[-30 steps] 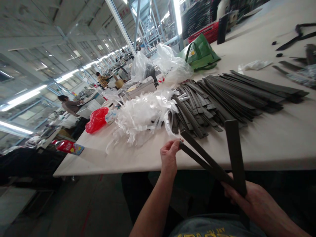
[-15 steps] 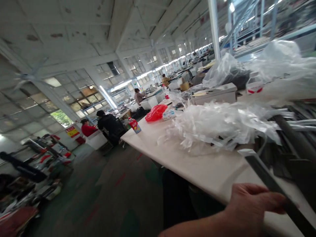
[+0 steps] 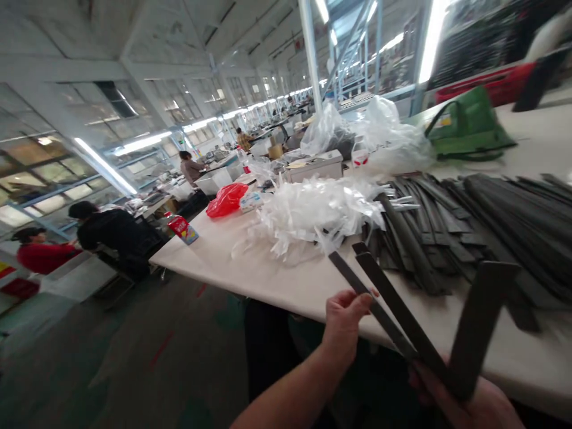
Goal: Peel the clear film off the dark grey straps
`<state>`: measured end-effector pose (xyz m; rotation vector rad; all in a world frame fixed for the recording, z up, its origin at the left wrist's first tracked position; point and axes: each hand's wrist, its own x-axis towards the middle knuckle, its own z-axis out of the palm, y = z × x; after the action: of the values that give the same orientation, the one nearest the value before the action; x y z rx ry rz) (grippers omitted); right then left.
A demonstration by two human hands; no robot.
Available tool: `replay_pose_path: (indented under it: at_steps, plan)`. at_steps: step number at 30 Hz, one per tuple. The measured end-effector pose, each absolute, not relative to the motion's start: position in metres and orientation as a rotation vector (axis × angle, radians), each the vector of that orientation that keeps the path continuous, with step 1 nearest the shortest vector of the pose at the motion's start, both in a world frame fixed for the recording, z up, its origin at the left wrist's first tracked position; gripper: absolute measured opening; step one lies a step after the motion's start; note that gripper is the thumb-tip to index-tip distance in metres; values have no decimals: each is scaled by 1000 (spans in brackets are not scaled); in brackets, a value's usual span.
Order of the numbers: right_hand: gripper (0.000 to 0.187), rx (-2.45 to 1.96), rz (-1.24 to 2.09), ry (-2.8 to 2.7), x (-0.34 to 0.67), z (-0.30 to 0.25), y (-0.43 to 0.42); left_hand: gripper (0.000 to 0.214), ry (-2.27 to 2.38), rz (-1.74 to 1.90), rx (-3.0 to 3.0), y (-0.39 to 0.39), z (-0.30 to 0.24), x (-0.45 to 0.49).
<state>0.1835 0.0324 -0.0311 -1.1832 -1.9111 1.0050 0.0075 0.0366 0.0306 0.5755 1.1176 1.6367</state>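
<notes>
My left hand (image 3: 344,325) pinches one dark grey flat strip (image 3: 385,319) between thumb and fingers, partway along its length. At the lower right, my right hand (image 3: 480,402) is wrapped round the lower ends of several dark strips (image 3: 402,316), which fan out upward. One wide strip (image 3: 482,322) in that hand leans to the right. Part of my right hand is hidden behind the strips. Beyond both hands, a pile of similar dark strips (image 3: 429,220) lies on the pale table (image 3: 286,280), beside a heap of crumpled clear plastic film (image 3: 313,208).
A red plastic bag (image 3: 227,200) and a drink carton (image 3: 182,229) sit toward the table's left end. Farther back are a white box (image 3: 315,165), clear plastic bags (image 3: 384,134) and a green bag (image 3: 473,128). Seated people (image 3: 114,235) are at the left.
The view has swung right, bringing my right hand, its strips and the large strip pile into sight. My left hand still holds a strip; the pale piece at its far end no longer shows.
</notes>
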Motion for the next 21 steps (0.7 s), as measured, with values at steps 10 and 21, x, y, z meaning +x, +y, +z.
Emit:
replay_pose_path:
  at_steps: [10,21]
  plan:
    - [47,-1134,1124,-1928,177,-17,32,34,1079,1749,509,42,38,-2]
    - [43,-1099,1094,-2014,178,-17,31,32,996,1683,401,37,21,6]
